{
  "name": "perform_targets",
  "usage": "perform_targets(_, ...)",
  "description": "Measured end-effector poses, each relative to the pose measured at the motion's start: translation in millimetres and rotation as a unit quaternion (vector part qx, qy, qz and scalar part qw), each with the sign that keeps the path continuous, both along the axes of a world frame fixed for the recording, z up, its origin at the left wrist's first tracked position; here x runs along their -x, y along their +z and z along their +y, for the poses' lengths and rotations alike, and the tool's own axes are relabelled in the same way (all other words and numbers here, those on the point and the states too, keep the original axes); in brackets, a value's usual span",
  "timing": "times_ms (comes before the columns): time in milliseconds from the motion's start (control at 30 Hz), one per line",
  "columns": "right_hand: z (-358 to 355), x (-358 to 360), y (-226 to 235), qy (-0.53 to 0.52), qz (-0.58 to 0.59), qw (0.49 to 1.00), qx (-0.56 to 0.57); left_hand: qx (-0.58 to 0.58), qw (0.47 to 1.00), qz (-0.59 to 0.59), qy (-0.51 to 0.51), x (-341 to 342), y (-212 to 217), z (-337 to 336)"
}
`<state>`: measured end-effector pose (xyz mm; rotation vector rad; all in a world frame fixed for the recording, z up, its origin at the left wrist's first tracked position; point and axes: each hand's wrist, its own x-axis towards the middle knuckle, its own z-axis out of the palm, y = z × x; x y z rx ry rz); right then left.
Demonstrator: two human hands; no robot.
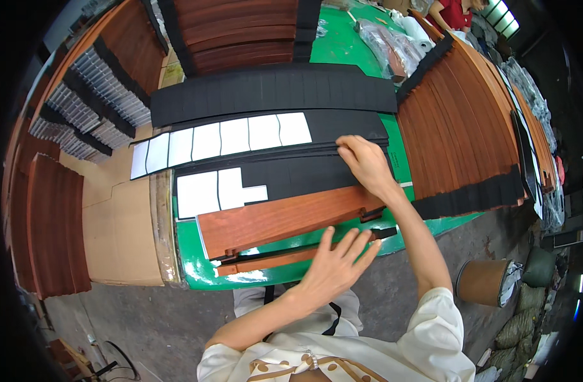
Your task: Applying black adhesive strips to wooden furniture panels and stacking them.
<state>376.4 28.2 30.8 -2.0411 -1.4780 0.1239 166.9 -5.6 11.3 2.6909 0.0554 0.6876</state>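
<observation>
My left hand [339, 261] lies with spread fingers over the right part of a narrow reddish-brown wooden strip [272, 261] near the table's front edge. Just beyond it is a wider reddish-brown wooden board [285, 219] with notched ends. Above that board's right end, my right hand [366, 164] is closed, thumb and fingertips together at the edge of a black strip [352, 126]; the exact grip is partly hidden. White rectangular pieces [234, 135] lie in a row on the black strips. More white pieces [205, 193] sit on a nearer black strip [291, 178].
A stack of black strips [272, 95] lies farther back on the green table [202, 267]. Brown boards are stacked at right [457, 134], back [240, 32] and left [56, 223]. Cardboard [122, 235] covers the left side. A brown drum [486, 283] stands on the floor. Another person [454, 14] is at far right.
</observation>
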Motion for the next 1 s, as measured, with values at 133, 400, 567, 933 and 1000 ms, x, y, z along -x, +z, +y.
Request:
perform_targets(133,52.4,-15.1,-18.9,-0.049,-0.083,0.990,0.106,-0.050,0.995,0.063,0.065,34.4,28.5,74.5)
perform_targets(400,95.4,-8.4,-17.9,-0.047,-0.140,0.947,0.284,-0.074,0.916,0.252,0.303,85.3,-10.7,231.0)
perform_targets(567,113.0,-8.8,-4.3,-0.045,-0.127,0.921,0.366,-0.073,0.906,0.264,0.322,79.2,-33.2,239.8)
perform_targets(933,102.8,-18.7,-15.7,-0.073,-0.159,0.930,0.322,-0.093,0.915,0.220,0.326,72.8,-38.0,238.2)
perform_targets(1000,90.5,-39.2,-12.9,0.034,-0.043,0.971,0.233,-0.089,0.913,0.223,0.331,73.0,-34.4,237.9)
